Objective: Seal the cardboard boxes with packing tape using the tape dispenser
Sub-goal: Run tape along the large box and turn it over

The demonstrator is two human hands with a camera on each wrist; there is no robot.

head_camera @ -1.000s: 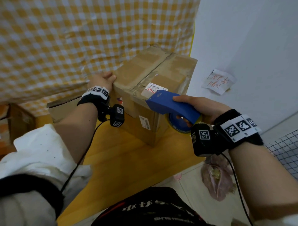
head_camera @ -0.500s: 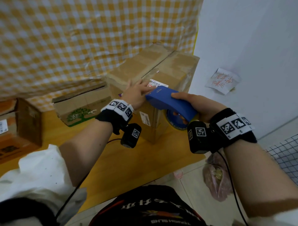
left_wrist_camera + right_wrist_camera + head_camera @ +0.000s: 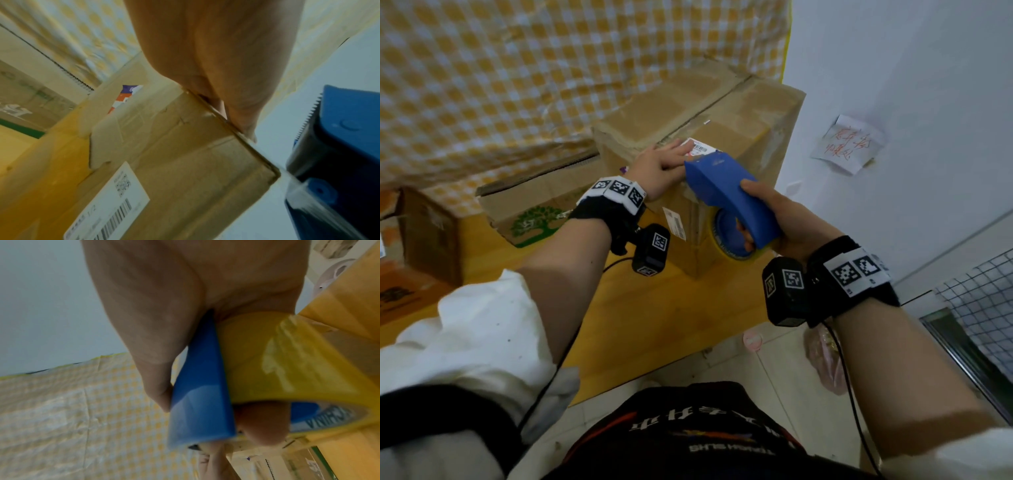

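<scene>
The left hand (image 3: 659, 168) has come across from the far left edge of the cardboard box (image 3: 726, 113), where it rested a second ago, to the near top corner, and now lies flat there with fingers straight, pressing down just beside the nose of the tape dispenser (image 3: 729, 195). The right hand (image 3: 787, 222) keeps its grip curled round the blue dispenser body, thumb on top and fingers through the core of the yellow tape roll (image 3: 287, 363), much as before. The dispenser sits at the box's near upper edge, by the white shipping label (image 3: 697, 147); the left wrist view shows its serrated blade (image 3: 308, 116) just off the corner. The box stands on the yellow bench (image 3: 619, 325), with a smaller box with a green tree print (image 3: 534, 212) behind it. The shift suggests the left hand is anchoring the tape end or flap, so a pull along the top seam (image 3: 705, 109) seems about to begin; the seam looks not yet freshly taped.
</scene>
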